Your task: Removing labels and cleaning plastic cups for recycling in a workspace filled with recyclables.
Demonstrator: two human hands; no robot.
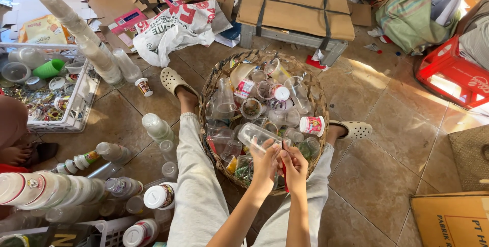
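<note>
A round woven basket [214,81] full of clear plastic cups and small pots stands on the tiled floor between my legs. My left hand [265,163] grips a clear plastic cup [254,136] that lies on its side over the basket's near edge. My right hand [295,168] is right beside it, fingers pinched at the cup's rim. A red thing shows just under my right hand; what it is cannot be told. A white pot with a red label [311,125] lies in the basket just beyond my hands.
Stacks of nested clear cups [81,33] and white cups [46,190] lie to the left, with loose bottles around them. A white crate [76,109] of scraps stands at far left, a strapped cardboard box [295,10] behind the basket, a red crate [451,74] at right.
</note>
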